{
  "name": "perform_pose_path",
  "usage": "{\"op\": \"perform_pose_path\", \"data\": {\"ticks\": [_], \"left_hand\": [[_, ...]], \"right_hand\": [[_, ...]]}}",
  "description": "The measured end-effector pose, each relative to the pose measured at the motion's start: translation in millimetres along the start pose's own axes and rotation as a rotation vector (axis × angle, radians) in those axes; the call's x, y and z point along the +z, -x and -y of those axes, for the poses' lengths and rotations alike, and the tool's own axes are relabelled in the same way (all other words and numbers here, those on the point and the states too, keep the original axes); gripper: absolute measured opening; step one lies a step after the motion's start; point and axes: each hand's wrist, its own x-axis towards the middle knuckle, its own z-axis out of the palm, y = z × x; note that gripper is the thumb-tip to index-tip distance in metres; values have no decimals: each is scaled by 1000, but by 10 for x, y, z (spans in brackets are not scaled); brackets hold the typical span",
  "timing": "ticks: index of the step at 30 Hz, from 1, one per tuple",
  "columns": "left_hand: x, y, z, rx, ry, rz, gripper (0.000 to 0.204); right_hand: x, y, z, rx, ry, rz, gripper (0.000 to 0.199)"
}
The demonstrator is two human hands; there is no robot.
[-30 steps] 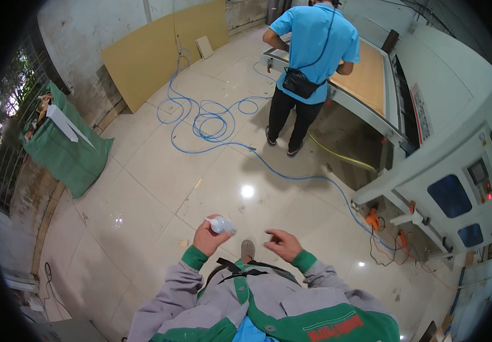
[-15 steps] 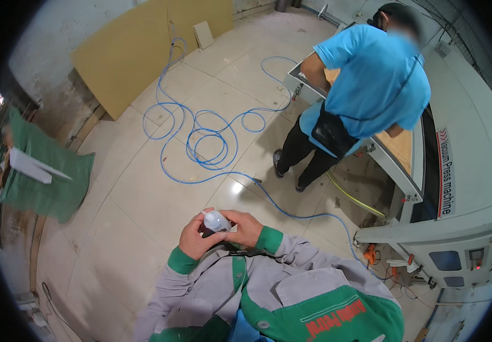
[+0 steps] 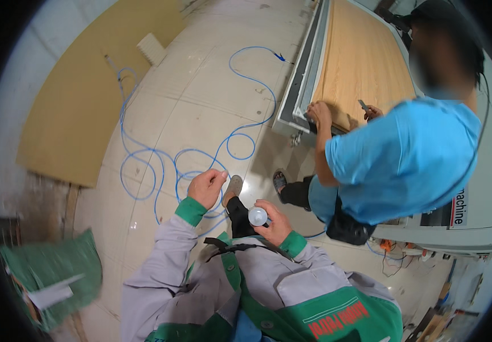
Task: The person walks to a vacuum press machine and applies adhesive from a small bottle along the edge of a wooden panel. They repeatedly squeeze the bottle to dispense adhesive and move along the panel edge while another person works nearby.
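My right hand (image 3: 277, 223) is wrapped around a small bottle (image 3: 257, 216) with a round whitish top, held upright in front of my body. Off to its left and a little farther forward, my left hand (image 3: 205, 189) is closed with thumb and fingertips pinched together. Whatever may be between those fingertips is too small to make out. At the right, a person in a blue shirt (image 3: 403, 151) leans over a wood-coloured sheet (image 3: 366, 62) on the press bed. One of that person's hands rests at the sheet's near corner; the other holds a small flat grey tool (image 3: 363, 106).
Blue hose (image 3: 240, 137) lies in loops on the tiled floor, partly beside my foot (image 3: 233, 187). A tan board (image 3: 78, 97) leans on the left wall. A green sack (image 3: 58, 273) stands at lower left. The grey press frame (image 3: 297, 122) borders the right.
My hands have parted: the left has let go of the bottle and moved forward, while the right keeps it. My view has turned right, and the person has shifted along the press.
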Motion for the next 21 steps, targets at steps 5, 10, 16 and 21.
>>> {"op": "perform_pose_path", "data": {"ticks": [5,10,16,21], "left_hand": [[175,-1832,-448,160,50,101,34],[493,-2996,-930,299,-65,286,34],[1124,-4140,-1463,355,-218,425,36],[1508,-4772,-1383,764,-315,347,34]], "right_hand": [[-251,-1278,-93,138,-82,-86,63],[-536,-1778,50,299,-51,-237,64],[-628,-2298,88,480,-38,-533,63],[-457,-2802,55,626,-80,-765,60]]}}
